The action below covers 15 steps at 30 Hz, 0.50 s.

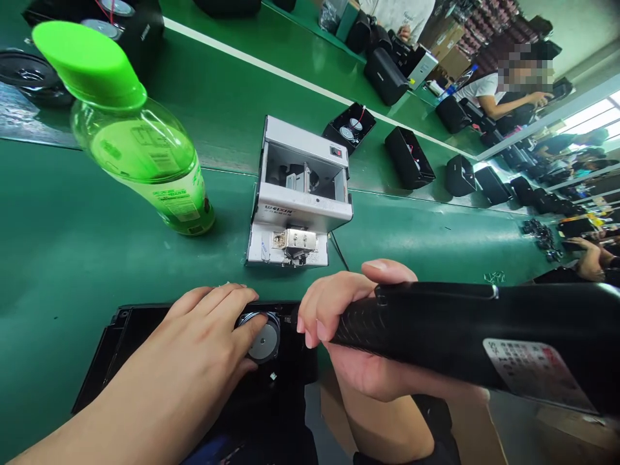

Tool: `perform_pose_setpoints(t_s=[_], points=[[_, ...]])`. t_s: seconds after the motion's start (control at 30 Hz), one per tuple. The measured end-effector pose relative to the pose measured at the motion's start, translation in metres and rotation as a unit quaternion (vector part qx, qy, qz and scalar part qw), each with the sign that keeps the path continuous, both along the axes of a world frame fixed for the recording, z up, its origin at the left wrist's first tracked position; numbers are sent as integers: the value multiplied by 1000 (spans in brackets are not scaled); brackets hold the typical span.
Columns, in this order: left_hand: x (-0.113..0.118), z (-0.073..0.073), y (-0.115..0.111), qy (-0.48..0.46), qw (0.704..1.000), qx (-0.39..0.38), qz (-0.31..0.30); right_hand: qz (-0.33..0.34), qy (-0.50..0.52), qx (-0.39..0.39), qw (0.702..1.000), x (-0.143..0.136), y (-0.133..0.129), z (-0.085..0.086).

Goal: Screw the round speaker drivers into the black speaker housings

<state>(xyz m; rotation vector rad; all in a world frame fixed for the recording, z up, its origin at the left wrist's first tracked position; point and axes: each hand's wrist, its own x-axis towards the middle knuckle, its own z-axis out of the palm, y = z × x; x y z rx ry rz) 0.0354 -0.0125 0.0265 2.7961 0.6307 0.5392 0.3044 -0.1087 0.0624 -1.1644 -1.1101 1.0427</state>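
Note:
A round speaker driver [264, 342] with a silver magnet back sits in an open black speaker housing [296, 361] at the table's near edge. My left hand [208, 332] is closed over the housing's far edge, its thumb pressed on the driver's rim. In my right hand [349, 329] is a black electric screwdriver [436, 329], fingers wrapped round its textured grip. It lies almost level, its tip end pointing left at the driver's right side. Whether the bit touches a screw is hidden by shadow and fingers. A small white connector [273, 376] shows below the driver.
Beyond the housing stands a grey screw feeder [303, 200]. A green-capped bottle [145, 142] is on the left. Several black speaker boxes [409, 157] line the green conveyor [290, 71]. A co-worker [494, 93] sits across at the right.

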Motion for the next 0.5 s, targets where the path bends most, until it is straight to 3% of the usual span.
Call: perform_pose_setpoints(t_s=[0.17, 0.33, 0.5], points=[[-1, -2, 1, -2, 1000, -10, 1, -31, 12, 40, 999, -10, 6, -19], [4, 3, 2, -1, 1000, -25, 5, -51, 38, 164, 984, -26, 23, -1], [9, 5, 0, 1, 999, -30, 10, -43, 14, 179, 983, -39, 30, 9]])
